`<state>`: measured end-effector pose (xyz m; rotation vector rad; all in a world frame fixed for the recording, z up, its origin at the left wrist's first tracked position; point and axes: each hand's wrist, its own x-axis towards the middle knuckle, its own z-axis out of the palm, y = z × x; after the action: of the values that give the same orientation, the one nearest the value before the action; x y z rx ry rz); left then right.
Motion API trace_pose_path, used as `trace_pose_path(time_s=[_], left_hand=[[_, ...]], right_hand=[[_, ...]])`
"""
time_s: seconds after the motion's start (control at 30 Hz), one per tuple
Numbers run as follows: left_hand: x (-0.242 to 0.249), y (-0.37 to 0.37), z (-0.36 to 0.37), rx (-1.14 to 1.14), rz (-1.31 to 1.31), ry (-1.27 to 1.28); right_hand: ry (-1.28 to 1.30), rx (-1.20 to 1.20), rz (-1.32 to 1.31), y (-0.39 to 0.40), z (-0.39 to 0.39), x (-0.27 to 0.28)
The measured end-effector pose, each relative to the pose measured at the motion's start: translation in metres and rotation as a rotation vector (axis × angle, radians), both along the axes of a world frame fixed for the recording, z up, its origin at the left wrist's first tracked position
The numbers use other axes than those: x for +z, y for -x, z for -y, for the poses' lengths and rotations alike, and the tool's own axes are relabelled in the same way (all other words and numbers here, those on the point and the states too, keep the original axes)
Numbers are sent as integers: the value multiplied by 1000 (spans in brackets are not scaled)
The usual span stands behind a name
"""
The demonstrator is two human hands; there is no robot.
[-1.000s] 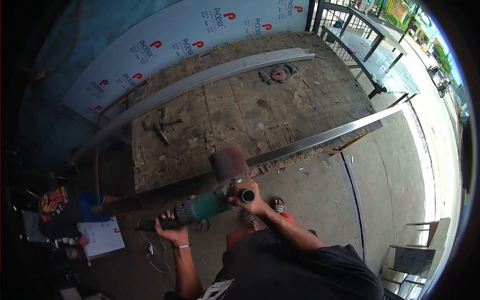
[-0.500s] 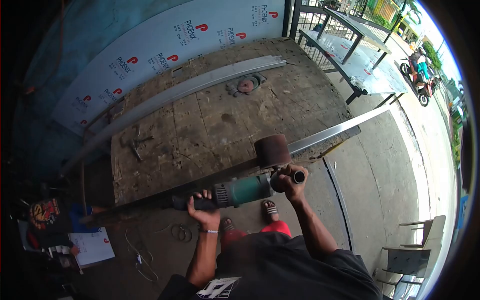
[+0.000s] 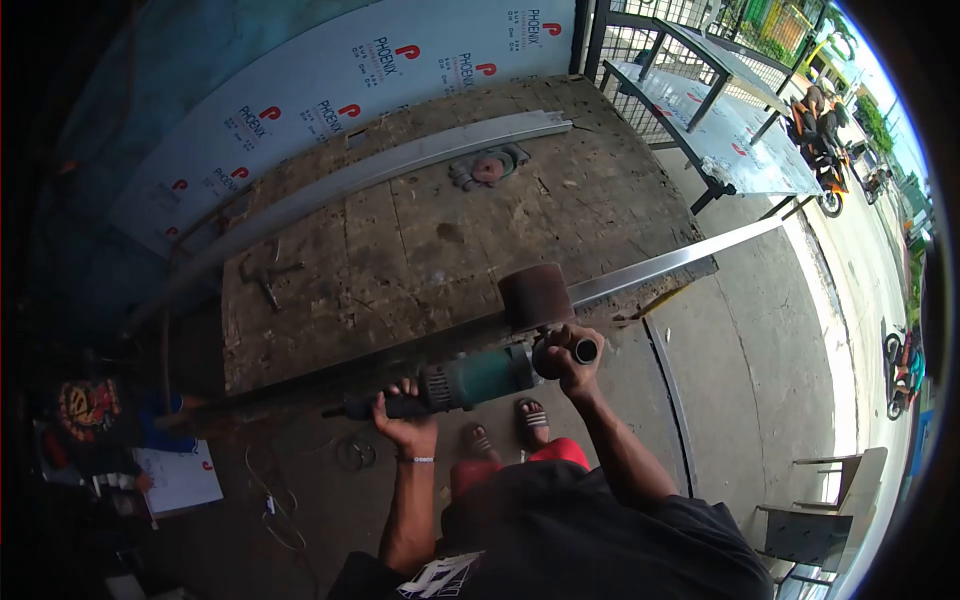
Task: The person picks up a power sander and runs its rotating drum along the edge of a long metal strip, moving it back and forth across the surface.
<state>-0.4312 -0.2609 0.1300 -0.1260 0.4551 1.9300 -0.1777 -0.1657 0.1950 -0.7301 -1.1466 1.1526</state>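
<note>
A green and black drum sander (image 3: 480, 378) is held in both hands across the near side of the workbench. My left hand (image 3: 408, 428) wraps around its black rear handle, a beaded bracelet at the wrist. Around the tube-shaped front handle closes my right hand (image 3: 576, 368), next to the open tube end. The brown abrasive drum (image 3: 537, 297) overlaps a long metal bar (image 3: 680, 262) lying along the bench's near edge. To the right of the drum the bar is bright and shiny; its left part is in dark shadow.
On the worn wooden workbench (image 3: 450, 235) lie a second long metal bar (image 3: 400, 155), a round disc tool (image 3: 490, 170) and a hammer-like tool (image 3: 270, 284). A person (image 3: 90, 410) sits low at left near a white sheet (image 3: 182, 480). Cable (image 3: 285, 520) trails on the floor. Metal tables (image 3: 720, 130) stand at right.
The drum sander and both hands have shifted slightly left along the bar. My grip looks the same. Out on the road, the motorcycles have changed position.
</note>
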Motion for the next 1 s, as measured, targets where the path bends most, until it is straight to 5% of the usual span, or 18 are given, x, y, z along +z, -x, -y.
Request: trace_pose_path(time_s=[0.27,0.43,0.57,0.87,1.0], left_hand=[[36,133,85,286,-153,98],[52,135,88,309,-209,106],[46,79,52,222,-178,138],[5,-149,-87,-133,52,22],[9,-221,-109,-206,163,71]], right_hand=[[-42,209,25,137,42,-4],[25,276,-15,145,40,-5],[43,159,4,93,22,-4],[-14,-239,177,-157,-48,8],[94,-257,51,-224,-60,18]])
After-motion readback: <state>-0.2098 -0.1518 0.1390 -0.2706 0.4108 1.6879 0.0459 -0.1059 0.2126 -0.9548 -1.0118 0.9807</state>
